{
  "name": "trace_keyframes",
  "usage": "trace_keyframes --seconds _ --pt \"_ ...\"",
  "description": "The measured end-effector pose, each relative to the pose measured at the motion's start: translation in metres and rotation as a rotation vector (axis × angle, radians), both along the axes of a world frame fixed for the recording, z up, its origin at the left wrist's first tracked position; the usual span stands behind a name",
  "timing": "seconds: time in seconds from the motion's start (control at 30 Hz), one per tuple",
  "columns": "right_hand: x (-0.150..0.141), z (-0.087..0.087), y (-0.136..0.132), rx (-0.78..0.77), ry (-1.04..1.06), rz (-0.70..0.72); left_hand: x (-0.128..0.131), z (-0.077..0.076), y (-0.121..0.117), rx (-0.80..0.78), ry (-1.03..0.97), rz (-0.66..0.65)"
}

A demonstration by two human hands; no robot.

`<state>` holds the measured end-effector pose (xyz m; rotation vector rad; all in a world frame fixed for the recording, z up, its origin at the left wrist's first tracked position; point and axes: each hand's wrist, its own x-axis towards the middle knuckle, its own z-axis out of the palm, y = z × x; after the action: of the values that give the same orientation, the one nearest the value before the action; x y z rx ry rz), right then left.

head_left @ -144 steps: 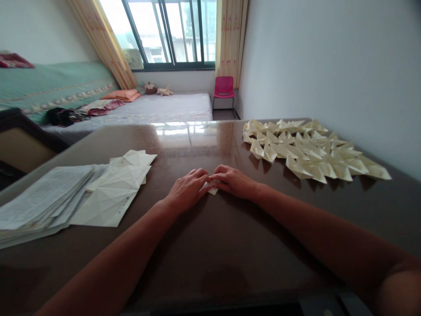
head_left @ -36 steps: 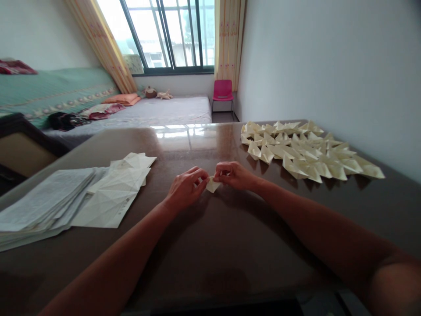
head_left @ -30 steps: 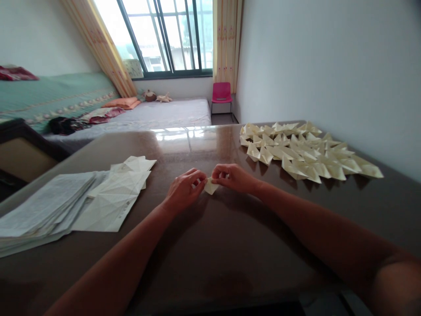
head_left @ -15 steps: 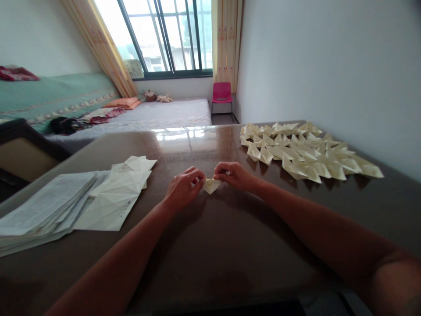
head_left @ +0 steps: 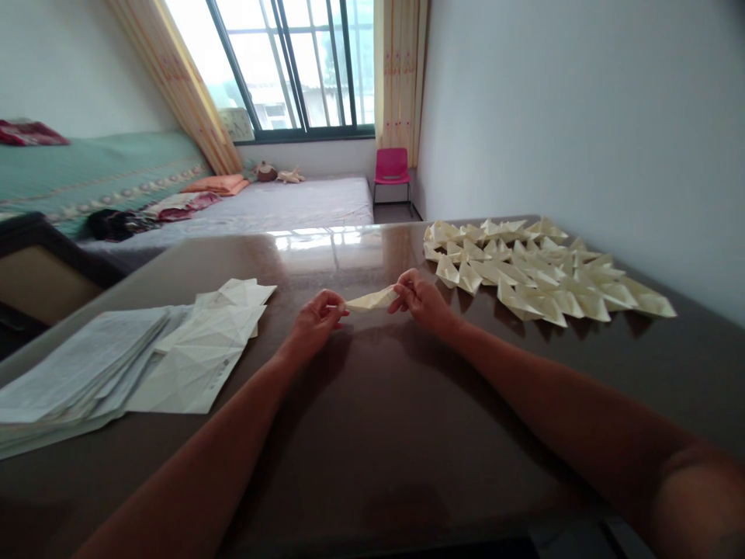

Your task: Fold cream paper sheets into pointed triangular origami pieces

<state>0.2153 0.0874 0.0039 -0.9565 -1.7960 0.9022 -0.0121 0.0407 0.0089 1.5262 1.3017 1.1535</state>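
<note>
Left hand (head_left: 319,314) and right hand (head_left: 420,301) pinch opposite ends of a folded paper (head_left: 371,300): opening-out, I'd judge, needing gentle, even tension next.

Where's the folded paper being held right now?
In the head view, the folded paper is near the middle, held between the left hand and right hand, left of the paper shapes.
</note>
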Motion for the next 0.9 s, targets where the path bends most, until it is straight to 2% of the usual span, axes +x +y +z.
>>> trace_keyframes --seconds 0.1,0.27,0.37,0.6,0.8,0.9 --pt "-0.001 0.002 -0.007 0.104 -0.139 0.01 0.0 -0.004 0.002 0.075 0.057 -0.089" --pt "-0.006 0.003 -0.016 0.157 -0.183 0.097 0.007 -0.007 -0.002 0.049 0.138 -0.164" --pt "-0.006 0.006 -0.018 0.13 -0.153 0.107 0.01 -0.005 -0.004 0.009 0.119 -0.097" --pt "-0.008 0.002 -0.012 -0.013 0.022 0.118 0.012 -0.002 -0.004 0.018 -0.093 0.07" --pt "-0.008 -0.001 -0.008 -0.178 0.14 0.204 0.015 0.001 -0.005 0.105 0.043 0.122" --pt "-0.008 -0.001 -0.012 -0.149 0.024 0.233 0.02 0.001 -0.008 0.123 0.118 0.093"
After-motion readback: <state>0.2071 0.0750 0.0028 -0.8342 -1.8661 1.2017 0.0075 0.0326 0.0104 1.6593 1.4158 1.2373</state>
